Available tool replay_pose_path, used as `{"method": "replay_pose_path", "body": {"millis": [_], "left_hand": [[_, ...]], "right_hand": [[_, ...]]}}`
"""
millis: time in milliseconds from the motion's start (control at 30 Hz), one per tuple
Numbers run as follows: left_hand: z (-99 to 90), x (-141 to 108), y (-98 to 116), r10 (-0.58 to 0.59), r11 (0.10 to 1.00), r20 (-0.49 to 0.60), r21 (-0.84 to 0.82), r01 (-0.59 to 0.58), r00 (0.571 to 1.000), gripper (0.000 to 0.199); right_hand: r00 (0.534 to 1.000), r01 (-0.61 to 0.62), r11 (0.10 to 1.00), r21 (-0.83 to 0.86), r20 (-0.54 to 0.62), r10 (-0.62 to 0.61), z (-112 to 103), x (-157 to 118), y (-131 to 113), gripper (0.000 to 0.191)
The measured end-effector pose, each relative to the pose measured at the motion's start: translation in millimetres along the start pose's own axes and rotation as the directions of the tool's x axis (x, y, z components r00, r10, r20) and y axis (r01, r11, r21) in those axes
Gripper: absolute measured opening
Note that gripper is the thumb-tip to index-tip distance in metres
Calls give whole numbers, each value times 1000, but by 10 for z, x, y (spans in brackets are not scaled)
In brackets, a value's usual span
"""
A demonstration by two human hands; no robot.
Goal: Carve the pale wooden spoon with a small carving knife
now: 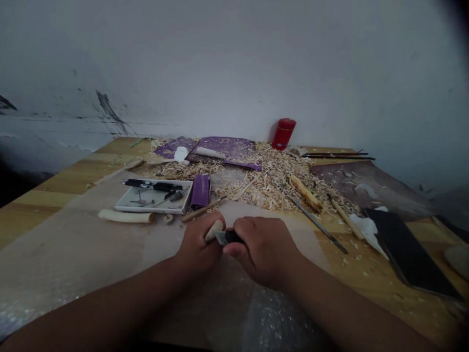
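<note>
Near the middle of the head view, my left hand point(201, 244) is closed round a pale wooden piece point(214, 231), whose rounded end shows above the fingers. My right hand point(264, 248) grips the black handle of a knife point(221, 237). The short, light blade points left and lies against or very close to the wooden piece; contact cannot be made out exactly. The two hands are side by side over a translucent plastic sheet point(161, 254). Most of the wooden piece is hidden inside my left hand.
A white tray point(154, 209) with tools lies left of centre, beside a pale curved wooden piece point(124, 216). Wood shavings point(271, 188) are heaped behind the hands. A red canister point(284, 133) leans at the wall. A metal file point(315, 220) and dark slab point(412, 254) lie right.
</note>
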State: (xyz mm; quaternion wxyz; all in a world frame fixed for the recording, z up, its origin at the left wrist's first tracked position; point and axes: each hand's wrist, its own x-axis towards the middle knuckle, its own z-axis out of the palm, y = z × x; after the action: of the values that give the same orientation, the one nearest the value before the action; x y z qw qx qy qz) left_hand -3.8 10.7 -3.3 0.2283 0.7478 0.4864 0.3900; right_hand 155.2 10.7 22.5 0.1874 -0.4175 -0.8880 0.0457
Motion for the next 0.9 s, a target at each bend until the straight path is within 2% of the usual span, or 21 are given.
{"method": "replay_pose_path", "body": {"millis": [200, 433, 533, 600, 667, 733, 800, 900], "left_hand": [[-35, -15, 75, 44, 995, -70, 94, -37, 997, 26], [-30, -13, 78, 45, 984, -115, 178, -24, 992, 25], [-53, -76, 137, 108, 978, -97, 187, -89, 989, 24], [-74, -111, 183, 113, 979, -53, 174, -102, 992, 24], [-86, -115, 201, 6, 984, -124, 178, 16, 992, 24], [-83, -90, 181, -41, 982, -137, 177, 65, 990, 24], [-68, -57, 139, -46, 986, -111, 156, 63, 993, 25], [-49, -18, 83, -33, 993, -100, 111, 44, 994, 27]], "right_hand": [[999, -2, 996, -84, -44, -2, -10, 12, 3, 51], [1000, -16, 989, -144, -18, 14, -19, 22, 9, 50], [986, -151, 967, -207, 39, 162, -59, 76, 227, 49], [936, -328, 903, -278, 30, 350, -103, 111, 410, 52], [919, -391, 878, -276, -62, 390, -141, 130, 510, 54], [944, -331, 918, -220, -75, 322, -150, 129, 477, 53], [976, -218, 965, -149, -43, 214, -131, 111, 350, 52], [995, -99, 994, -49, -15, 98, -94, 68, 156, 51]]}}
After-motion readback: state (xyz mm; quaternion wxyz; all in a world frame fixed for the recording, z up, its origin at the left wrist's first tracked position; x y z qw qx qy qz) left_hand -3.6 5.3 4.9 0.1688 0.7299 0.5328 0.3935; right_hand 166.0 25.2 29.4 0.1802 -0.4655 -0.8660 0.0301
